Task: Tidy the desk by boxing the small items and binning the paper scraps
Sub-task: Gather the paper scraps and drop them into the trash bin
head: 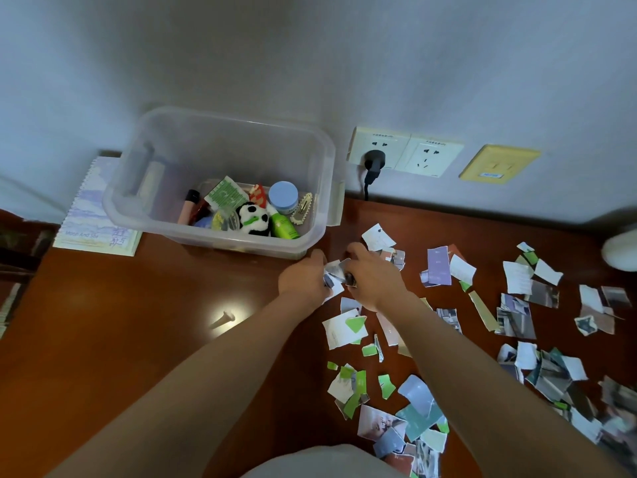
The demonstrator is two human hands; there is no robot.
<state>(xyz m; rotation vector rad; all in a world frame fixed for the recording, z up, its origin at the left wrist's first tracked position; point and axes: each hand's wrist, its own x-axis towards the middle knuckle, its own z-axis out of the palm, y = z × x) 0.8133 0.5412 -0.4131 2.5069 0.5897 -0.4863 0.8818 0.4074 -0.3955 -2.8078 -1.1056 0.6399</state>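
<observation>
A clear plastic box stands at the back of the brown desk, holding several small items, among them a panda toy, a blue-lidded jar and a green bottle. Just in front of the box's right corner, my left hand and my right hand meet, both closed on a small bunch of paper scraps. Many more torn paper scraps lie scattered over the right half of the desk.
A spiral notebook lies left of the box against the wall. Wall sockets with a black plug sit behind the desk. A white rounded object is at the right edge. No bin is in view.
</observation>
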